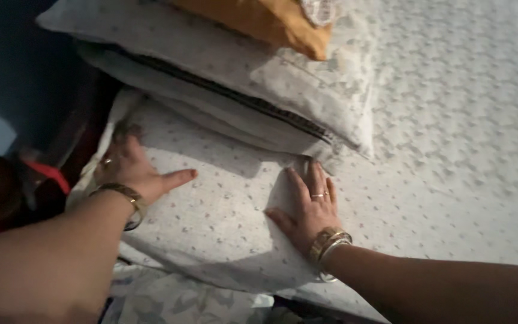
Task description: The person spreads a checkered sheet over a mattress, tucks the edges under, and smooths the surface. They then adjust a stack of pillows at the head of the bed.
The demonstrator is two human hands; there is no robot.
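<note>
bedroom — home | bed sheet [451, 120] | stacked pillows [259, 84]

Left hand [128, 168] and right hand [308, 207] flat, palms down (fingers spread).
</note>
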